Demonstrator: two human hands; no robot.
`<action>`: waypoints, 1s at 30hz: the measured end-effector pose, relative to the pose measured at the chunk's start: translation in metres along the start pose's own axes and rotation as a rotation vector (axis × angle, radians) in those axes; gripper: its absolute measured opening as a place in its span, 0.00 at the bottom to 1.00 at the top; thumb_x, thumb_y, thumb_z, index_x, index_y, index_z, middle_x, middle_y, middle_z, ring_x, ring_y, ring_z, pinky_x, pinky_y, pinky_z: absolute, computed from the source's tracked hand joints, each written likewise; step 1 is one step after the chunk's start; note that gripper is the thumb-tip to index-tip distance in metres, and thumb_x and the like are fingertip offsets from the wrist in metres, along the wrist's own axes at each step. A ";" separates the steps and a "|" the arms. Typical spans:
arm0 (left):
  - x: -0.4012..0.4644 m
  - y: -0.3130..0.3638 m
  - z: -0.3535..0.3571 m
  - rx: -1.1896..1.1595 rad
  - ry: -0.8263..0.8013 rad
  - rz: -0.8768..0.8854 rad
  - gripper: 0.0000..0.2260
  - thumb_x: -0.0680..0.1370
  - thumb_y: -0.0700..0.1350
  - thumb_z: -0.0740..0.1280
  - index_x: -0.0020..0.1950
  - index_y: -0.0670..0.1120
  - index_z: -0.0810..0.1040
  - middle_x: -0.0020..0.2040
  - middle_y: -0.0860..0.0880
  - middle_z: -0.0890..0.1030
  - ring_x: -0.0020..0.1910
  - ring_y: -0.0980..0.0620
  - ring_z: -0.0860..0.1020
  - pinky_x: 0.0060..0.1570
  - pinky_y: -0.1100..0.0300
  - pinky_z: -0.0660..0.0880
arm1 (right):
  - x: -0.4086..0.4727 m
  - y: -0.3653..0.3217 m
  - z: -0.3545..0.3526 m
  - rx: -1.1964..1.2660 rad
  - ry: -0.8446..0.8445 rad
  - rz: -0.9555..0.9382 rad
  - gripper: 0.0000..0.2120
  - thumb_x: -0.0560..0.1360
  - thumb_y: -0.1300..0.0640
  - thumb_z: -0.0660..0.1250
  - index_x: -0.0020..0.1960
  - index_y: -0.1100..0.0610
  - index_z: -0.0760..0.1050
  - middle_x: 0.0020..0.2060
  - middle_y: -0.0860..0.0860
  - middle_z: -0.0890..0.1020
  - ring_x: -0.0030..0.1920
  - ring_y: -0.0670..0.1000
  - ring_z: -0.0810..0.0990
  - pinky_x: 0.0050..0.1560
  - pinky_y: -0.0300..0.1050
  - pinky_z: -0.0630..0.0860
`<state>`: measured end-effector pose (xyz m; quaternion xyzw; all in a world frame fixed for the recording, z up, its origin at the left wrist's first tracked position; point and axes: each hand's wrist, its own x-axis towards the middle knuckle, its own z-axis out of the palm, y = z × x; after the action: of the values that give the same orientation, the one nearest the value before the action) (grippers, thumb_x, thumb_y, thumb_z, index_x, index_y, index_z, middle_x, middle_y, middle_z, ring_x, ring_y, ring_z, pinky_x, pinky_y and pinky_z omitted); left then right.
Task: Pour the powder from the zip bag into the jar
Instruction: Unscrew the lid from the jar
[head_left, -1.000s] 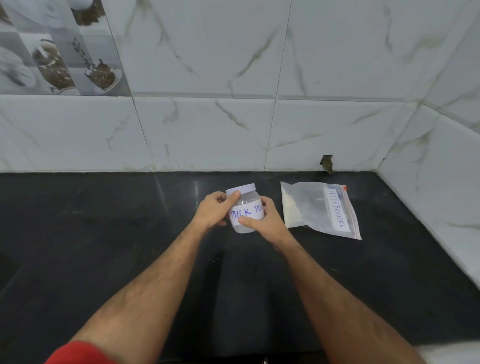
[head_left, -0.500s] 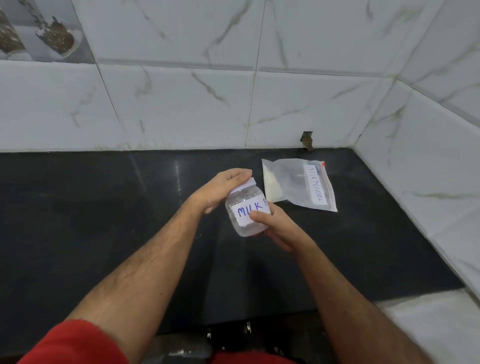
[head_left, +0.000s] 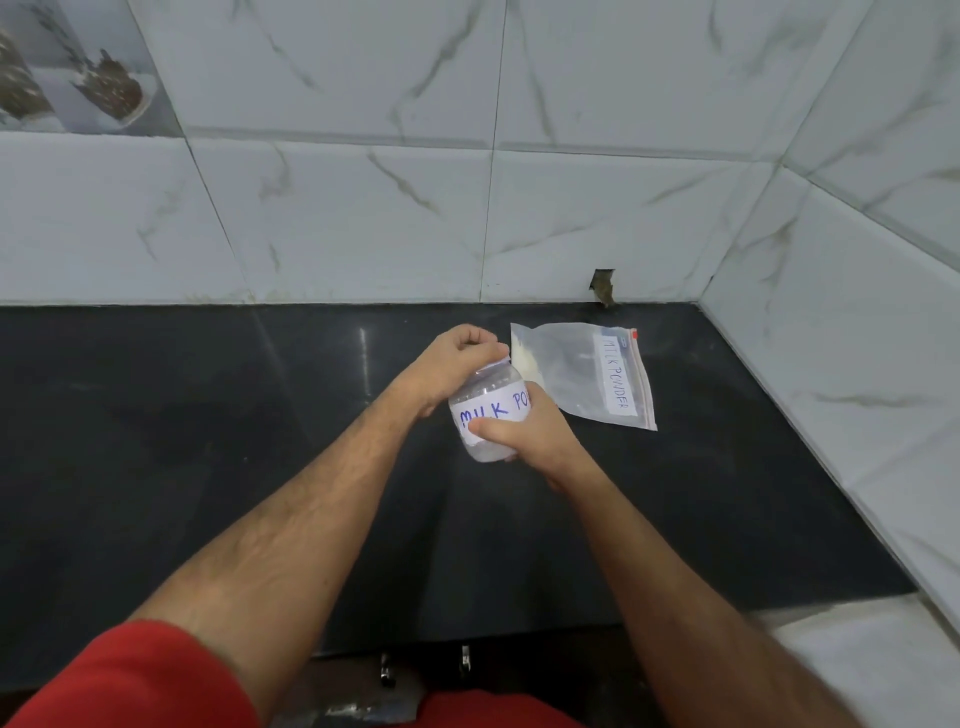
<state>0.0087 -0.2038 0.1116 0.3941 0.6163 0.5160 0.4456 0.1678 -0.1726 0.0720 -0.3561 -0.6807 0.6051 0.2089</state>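
Gripping the tilted jar in the right hand above the counter, left hand fingers curling round the lid, likely unscrewing; zip bag lying just beyond, awaiting pouring.

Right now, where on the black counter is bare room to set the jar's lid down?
Bare black counter lies left of the left hand, out to the tiled wall, and in front of both forearms. It is crowded on the right: the clear zip bag lies behind the right hand, which holds the labelled clear plastic jar.
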 end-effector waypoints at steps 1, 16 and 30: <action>0.000 -0.001 0.003 0.014 0.026 -0.001 0.10 0.76 0.47 0.72 0.54 0.46 0.77 0.47 0.48 0.82 0.42 0.51 0.80 0.43 0.58 0.77 | 0.001 0.002 0.000 -0.068 0.051 -0.010 0.28 0.64 0.50 0.79 0.61 0.51 0.75 0.51 0.49 0.83 0.53 0.52 0.83 0.48 0.47 0.84; -0.010 0.011 -0.012 -0.039 -0.086 -0.080 0.15 0.82 0.49 0.64 0.67 0.48 0.72 0.63 0.44 0.80 0.59 0.49 0.79 0.63 0.55 0.74 | 0.004 0.015 -0.015 -0.007 0.047 -0.029 0.26 0.68 0.51 0.79 0.63 0.50 0.74 0.54 0.48 0.84 0.56 0.49 0.83 0.51 0.43 0.83; -0.015 -0.004 -0.020 0.058 -0.035 -0.065 0.30 0.73 0.44 0.76 0.73 0.48 0.69 0.65 0.43 0.78 0.60 0.47 0.80 0.62 0.51 0.76 | 0.003 0.019 0.002 -0.140 0.119 -0.016 0.35 0.68 0.53 0.81 0.69 0.51 0.66 0.59 0.47 0.78 0.56 0.49 0.79 0.55 0.42 0.81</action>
<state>-0.0059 -0.2238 0.1112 0.3958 0.6356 0.4762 0.4610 0.1685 -0.1719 0.0530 -0.3997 -0.7107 0.5319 0.2284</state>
